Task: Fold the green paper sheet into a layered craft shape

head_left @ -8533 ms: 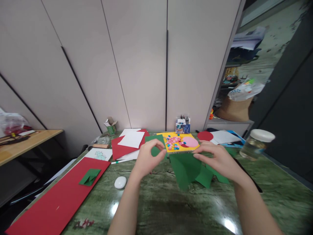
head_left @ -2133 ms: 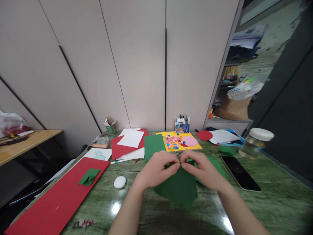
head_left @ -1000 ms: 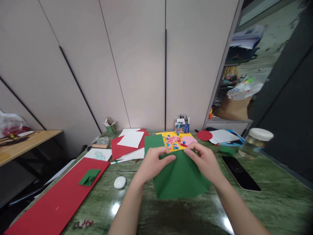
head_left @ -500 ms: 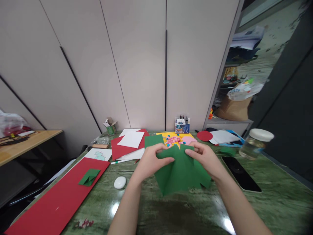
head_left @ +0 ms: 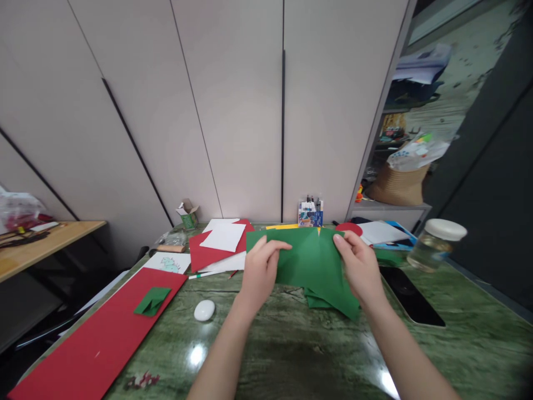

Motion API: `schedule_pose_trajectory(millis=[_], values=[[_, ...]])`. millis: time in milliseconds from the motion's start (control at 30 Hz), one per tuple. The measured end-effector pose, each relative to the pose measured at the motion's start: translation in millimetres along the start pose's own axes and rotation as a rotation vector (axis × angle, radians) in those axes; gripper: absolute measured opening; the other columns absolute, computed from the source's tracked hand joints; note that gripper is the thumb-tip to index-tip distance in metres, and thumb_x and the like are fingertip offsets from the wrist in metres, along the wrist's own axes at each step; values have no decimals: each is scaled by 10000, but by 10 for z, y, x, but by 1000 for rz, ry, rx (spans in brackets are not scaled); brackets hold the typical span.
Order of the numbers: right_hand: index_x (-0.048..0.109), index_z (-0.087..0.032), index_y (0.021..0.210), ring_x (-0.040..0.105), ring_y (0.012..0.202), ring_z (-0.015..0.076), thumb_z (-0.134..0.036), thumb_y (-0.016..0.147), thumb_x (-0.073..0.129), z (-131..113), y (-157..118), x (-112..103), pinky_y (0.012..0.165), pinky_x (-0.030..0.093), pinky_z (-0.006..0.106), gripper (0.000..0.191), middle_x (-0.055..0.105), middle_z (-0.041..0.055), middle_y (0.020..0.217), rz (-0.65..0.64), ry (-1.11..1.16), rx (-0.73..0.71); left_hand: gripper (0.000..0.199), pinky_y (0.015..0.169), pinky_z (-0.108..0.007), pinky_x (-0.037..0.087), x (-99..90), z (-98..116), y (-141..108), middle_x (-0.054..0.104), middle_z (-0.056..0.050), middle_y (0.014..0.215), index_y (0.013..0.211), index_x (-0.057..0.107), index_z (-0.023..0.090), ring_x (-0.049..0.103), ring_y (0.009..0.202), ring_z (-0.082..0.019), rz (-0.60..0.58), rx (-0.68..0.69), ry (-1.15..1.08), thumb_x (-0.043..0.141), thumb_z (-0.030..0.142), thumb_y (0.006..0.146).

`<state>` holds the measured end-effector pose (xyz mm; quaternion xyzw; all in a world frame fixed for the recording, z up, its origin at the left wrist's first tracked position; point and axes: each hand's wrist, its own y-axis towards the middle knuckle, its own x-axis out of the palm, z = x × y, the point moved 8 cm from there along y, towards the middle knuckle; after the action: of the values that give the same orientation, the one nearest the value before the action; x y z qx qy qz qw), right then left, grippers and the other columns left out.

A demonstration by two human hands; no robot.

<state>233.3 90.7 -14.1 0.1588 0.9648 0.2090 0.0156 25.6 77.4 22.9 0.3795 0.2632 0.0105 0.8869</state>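
Observation:
A sheet of green paper [head_left: 310,258] is spread between my hands above the table, with a crease near its middle. My left hand [head_left: 260,272] has it at the left, the thumb lying across the front and the other fingers partly hidden. At the upper right corner, my right hand [head_left: 360,264] pinches the sheet with the thumb in front. Below its right part, more green paper [head_left: 318,300] shows, folded or layered; I cannot tell whether it is the same sheet.
Left lie a long red sheet [head_left: 104,339], a small folded green paper [head_left: 152,301] and a white oval object [head_left: 204,310]. White sheets [head_left: 224,237] and a box of pens [head_left: 310,213] are at the back. A phone [head_left: 410,295] and a lidded jar [head_left: 436,244] stay right.
The green paper has been opened flatter and raised, now covering the pink and blue pieces behind. My hands have moved apart, the left one turning more upright.

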Motion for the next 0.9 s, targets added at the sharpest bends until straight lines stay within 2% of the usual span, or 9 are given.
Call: schedule_pose_trajectory(millis=[100, 233, 400, 633, 900], values=[[473, -207, 691, 325, 534, 110, -429, 822, 540, -63, 1, -38, 480, 254, 234, 266, 370, -51, 597, 45, -52, -46, 243, 977, -421, 383, 102, 118, -38, 617, -3, 803, 1053, 623, 245, 565, 753, -146, -115, 62, 42, 458, 176, 888], [501, -207, 721, 350, 530, 112, -434, 823, 535, -58, 19, -117, 486, 270, 235, 252, 404, -49, 590, 86, -66, -52, 392, 888, -389, 460, 143, 171, -59, 568, -29, 901, 1154, 582, 279, 558, 856, -178, -147, 61, 46, 649, 231, 771], [506, -202, 717, 370, 536, 112, -423, 818, 546, -38, 42, -221, 493, 266, 244, 246, 443, -42, 607, 144, -89, -72, 440, 838, -364, 482, 131, 130, -62, 564, -34, 928, 1176, 569, 311, 545, 898, -189, -153, 19, 41, 662, 219, 756], [506, -200, 725, 307, 497, 105, -413, 833, 532, -128, 1, -252, 473, 231, 252, 240, 377, -59, 556, 202, -165, -136, 472, 937, -408, 427, 152, 64, -69, 596, -49, 1116, 1205, 543, 335, 471, 1165, -245, -162, -26, 40, 665, 246, 758], [489, -200, 705, 291, 497, 104, -409, 834, 528, -141, -12, -262, 480, 244, 250, 249, 338, -66, 547, 221, -185, -154, 476, 950, -411, 422, 164, 71, -82, 599, -39, 1144, 1209, 536, 345, 446, 1216, -256, -165, -50, 31, 658, 239, 762]])
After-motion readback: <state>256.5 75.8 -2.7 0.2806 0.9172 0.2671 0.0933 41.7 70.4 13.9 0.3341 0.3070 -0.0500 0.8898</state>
